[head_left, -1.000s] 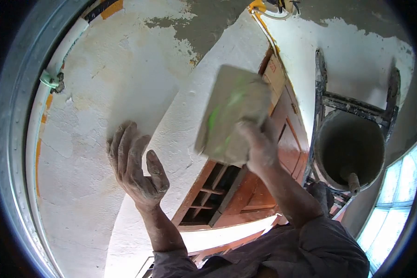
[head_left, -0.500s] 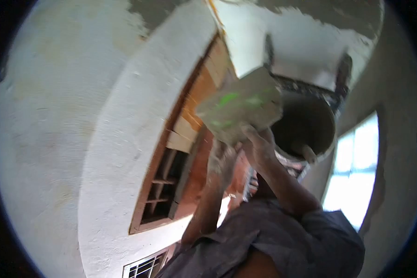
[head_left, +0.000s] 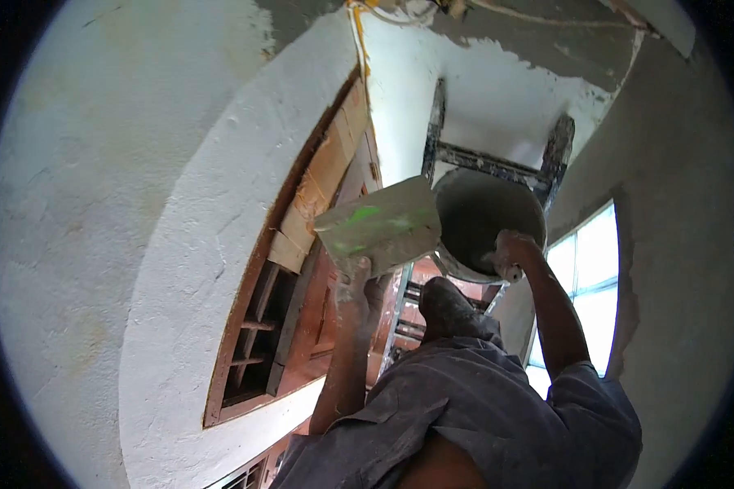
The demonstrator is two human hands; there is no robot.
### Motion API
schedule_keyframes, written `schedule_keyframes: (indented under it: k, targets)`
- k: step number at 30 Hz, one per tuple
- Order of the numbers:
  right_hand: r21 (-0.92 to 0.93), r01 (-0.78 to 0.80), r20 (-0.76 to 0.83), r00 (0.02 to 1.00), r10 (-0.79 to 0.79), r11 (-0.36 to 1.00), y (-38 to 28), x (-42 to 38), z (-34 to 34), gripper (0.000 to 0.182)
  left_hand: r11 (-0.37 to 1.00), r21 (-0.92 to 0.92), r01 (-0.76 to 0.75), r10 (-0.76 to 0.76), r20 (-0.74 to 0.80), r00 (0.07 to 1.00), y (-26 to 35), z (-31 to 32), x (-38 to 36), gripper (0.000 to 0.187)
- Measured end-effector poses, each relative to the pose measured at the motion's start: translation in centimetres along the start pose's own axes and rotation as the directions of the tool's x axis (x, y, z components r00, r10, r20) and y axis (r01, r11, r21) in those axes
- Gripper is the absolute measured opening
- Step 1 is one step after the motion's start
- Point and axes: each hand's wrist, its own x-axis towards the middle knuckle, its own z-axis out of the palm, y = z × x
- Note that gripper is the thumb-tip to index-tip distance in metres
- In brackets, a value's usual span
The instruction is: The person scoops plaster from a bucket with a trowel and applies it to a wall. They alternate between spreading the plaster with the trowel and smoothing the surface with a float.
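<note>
A flat grey board (head_left: 383, 224) with green smears is held from below by my left hand (head_left: 354, 285), its fingers at the lower edge. Right of the board is a round bucket (head_left: 485, 200) with a dark inside. My right hand (head_left: 517, 248) is closed around a tool handle (head_left: 512, 275) at the bucket's near rim. The rest of that tool is hidden inside the bucket.
A dark, paint-spattered ladder (head_left: 497, 163) stands behind and below the bucket. On the left, a white wall (head_left: 196, 244) surrounds a brown wooden frame (head_left: 249, 326) with cardboard. A bright window (head_left: 587, 277) is at right. Cables (head_left: 546, 18) run along the top.
My right hand has left the board and moved right to grip the handle in the bucket. The board and bucket now appear further left and lower in view.
</note>
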Motion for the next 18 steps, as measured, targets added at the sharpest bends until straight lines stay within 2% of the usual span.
schedule_keyframes:
  k: [2, 5, 7, 8, 10, 13, 16, 17, 18]
  targets:
    - [0.188, 0.023, 0.291, 0.954, -0.078, 0.982, 1.1, 2.0, 0.2, 0.043, 0.998, -0.058, -0.009, 0.009, 0.012, 1.000, -0.1, 1.6, -0.1, 0.054]
    - [0.206, 0.130, 0.261, 0.948, -0.182, 0.970, 1.5, 1.6, -2.9, 0.036, 0.996, -0.034, -0.077, 0.080, 0.086, 0.993, 0.5, 3.8, 1.2, 0.053]
    - [0.222, 0.257, 0.107, 0.952, -0.286, 0.941, 1.5, -0.1, -6.4, 0.037, 0.990, 0.039, -0.136, 0.128, 0.156, 0.979, 1.2, 4.5, 2.7, 0.051]
    - [0.226, 0.323, 0.034, 0.940, -0.339, 0.919, 1.6, -1.4, -8.1, 0.037, 0.994, 0.022, -0.111, 0.107, 0.140, 0.984, 1.8, 5.0, 3.1, 0.051]
    - [0.507, 0.099, -0.008, 0.994, -0.110, 0.856, 1.9, -4.9, -10.6, 0.044, 0.998, -0.015, -0.064, 0.065, 0.132, 0.989, 3.2, 6.5, 4.5, 0.050]
    - [0.705, -0.104, 0.025, 0.992, 0.122, 0.702, -2.1, -10.1, -16.5, 0.064, 0.994, -0.047, -0.102, 0.109, 0.176, 0.978, 3.9, 8.1, 7.1, 0.049]
    - [0.850, 0.011, -0.091, 0.988, 0.127, 0.527, -2.3, -12.3, -16.9, 0.061, 0.987, -0.080, -0.143, 0.156, 0.194, 0.969, 4.0, 9.7, 10.0, 0.049]
    - [0.937, 0.061, -0.112, 0.985, 0.132, 0.344, -2.8, -12.7, -16.5, 0.057, 0.982, -0.049, -0.180, 0.187, 0.216, 0.958, 4.1, 10.5, 10.7, 0.051]
    - [0.927, -0.069, 0.029, 0.993, 0.113, 0.369, -3.0, -12.5, -16.8, 0.064, 0.981, -0.065, -0.181, 0.190, 0.196, 0.962, 4.0, 11.2, 11.5, 0.054]
